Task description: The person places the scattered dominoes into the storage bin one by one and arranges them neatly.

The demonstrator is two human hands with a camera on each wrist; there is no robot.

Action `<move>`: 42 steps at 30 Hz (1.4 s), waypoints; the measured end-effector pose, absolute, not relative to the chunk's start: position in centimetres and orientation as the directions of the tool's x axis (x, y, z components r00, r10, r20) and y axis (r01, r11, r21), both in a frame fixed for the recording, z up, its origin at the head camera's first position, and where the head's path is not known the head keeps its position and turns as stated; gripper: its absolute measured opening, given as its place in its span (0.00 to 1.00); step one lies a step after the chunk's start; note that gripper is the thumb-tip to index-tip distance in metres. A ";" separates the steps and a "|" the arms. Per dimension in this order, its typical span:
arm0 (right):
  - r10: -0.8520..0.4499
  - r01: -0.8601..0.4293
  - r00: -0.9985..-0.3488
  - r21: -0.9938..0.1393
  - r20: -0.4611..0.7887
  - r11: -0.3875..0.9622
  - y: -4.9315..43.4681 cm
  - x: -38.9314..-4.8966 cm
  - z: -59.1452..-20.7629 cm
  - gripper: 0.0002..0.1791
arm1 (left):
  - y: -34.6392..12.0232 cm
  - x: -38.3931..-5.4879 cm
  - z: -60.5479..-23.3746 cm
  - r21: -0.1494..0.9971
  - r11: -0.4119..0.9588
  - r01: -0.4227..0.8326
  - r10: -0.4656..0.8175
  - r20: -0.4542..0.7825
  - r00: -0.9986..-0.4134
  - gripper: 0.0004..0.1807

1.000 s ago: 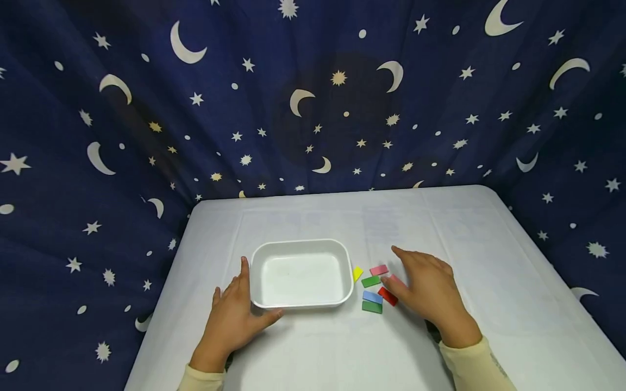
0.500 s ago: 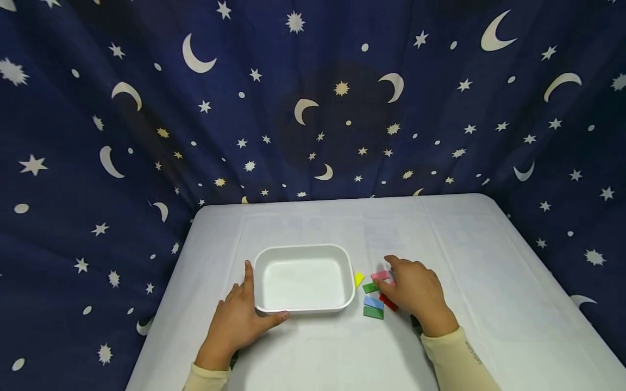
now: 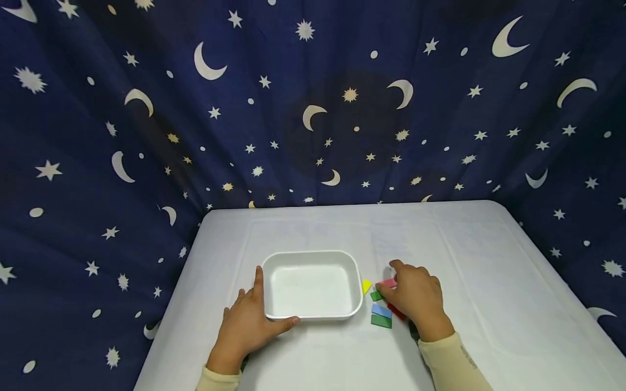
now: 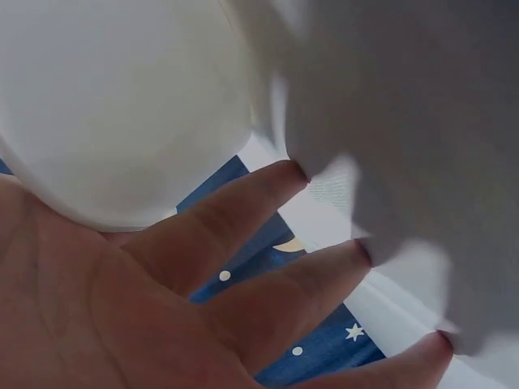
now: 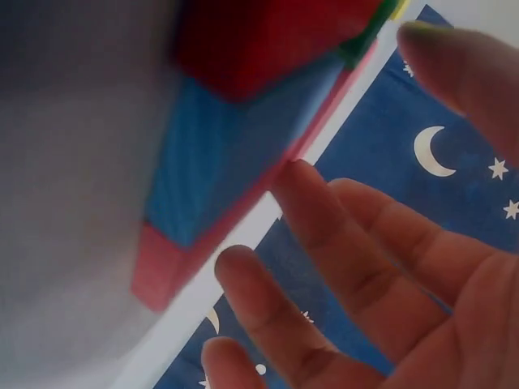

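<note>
My right hand (image 3: 417, 294) gapes loosely around the pink block (image 3: 388, 283), contact unclear; pinching too low could skid the adjoining green block (image 3: 375, 296) away.

Tabletop (image 3: 479, 255): is glowing brightly; soft shadows are falling beside sleeves (image 3: 452, 361)
Left wrist view: right side is dimming, blurring
Right wrist view: red block (image 5: 268, 40) is blurring
</note>
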State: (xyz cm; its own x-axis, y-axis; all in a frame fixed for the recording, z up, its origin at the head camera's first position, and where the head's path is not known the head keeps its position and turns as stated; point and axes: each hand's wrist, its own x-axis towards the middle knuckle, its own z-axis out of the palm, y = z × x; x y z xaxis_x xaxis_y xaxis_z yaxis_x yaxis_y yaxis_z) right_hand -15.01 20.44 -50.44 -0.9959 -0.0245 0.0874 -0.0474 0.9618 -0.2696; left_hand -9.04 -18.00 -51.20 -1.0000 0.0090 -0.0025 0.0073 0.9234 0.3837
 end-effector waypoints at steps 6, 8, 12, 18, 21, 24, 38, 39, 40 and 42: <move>0.011 -0.020 -0.995 -0.292 0.102 0.956 20.4 -14.9 -50.7 0.40 | -17.6 -8.8 -51.2 0.394 0.919 -0.008 -0.003 -0.014 -1.000 0.85; 0.016 -0.016 -0.994 -0.299 0.105 0.954 20.5 -14.9 -50.8 0.40 | -17.5 -8.9 -51.3 0.395 0.919 -0.014 -0.010 -0.012 -1.000 0.85; 0.022 -0.008 -0.995 -0.304 0.096 0.953 20.7 -14.9 -50.7 0.40 | -17.1 -9.0 -51.6 0.401 0.916 -0.020 -0.021 -0.001 -1.000 0.85; 0.050 0.030 -0.997 -0.312 0.056 0.950 20.7 -14.7 -50.5 0.41 | -16.8 -9.0 -51.8 0.410 0.912 -0.026 -0.036 0.017 -0.999 0.85; 0.053 0.034 -0.997 -0.317 0.049 0.948 20.6 -14.7 -50.5 0.41 | -16.8 -9.0 -51.8 0.409 0.912 -0.036 -0.047 0.018 -0.999 0.86; 0.047 0.027 -0.997 -0.320 0.056 0.947 20.5 -14.8 -50.6 0.40 | -16.8 -9.0 -51.9 0.409 0.912 -0.040 -0.056 0.026 -0.998 0.86; 0.046 0.028 -0.998 -0.336 0.048 0.941 20.4 -14.7 -50.3 0.40 | -16.8 -9.2 -51.8 0.423 0.905 -0.051 -0.062 0.012 -0.998 0.86; 0.046 0.028 -0.998 -0.336 0.046 0.941 20.4 -14.7 -50.3 0.40 | -16.8 -9.2 -51.8 0.424 0.904 -0.053 -0.063 0.009 -0.998 0.86; 0.043 0.025 -0.998 -0.337 0.047 0.941 20.4 -14.7 -50.3 0.40 | -16.8 -9.2 -51.7 0.424 0.904 -0.055 -0.065 0.008 -0.998 0.86; 0.034 0.016 -0.998 -0.336 0.050 0.942 20.3 -14.9 -50.3 0.40 | -16.8 -9.2 -51.7 0.426 0.903 -0.059 -0.071 0.012 -0.997 0.86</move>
State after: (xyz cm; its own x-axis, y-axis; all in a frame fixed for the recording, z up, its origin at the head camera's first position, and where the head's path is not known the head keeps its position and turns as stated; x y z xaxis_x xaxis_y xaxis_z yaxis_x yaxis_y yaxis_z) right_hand -14.86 20.33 -50.28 -0.9982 0.0344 0.0497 0.0157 0.9416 -0.3365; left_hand -9.18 -16.80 -51.74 -0.9974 -0.0706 0.0116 -0.0590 0.9030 0.4256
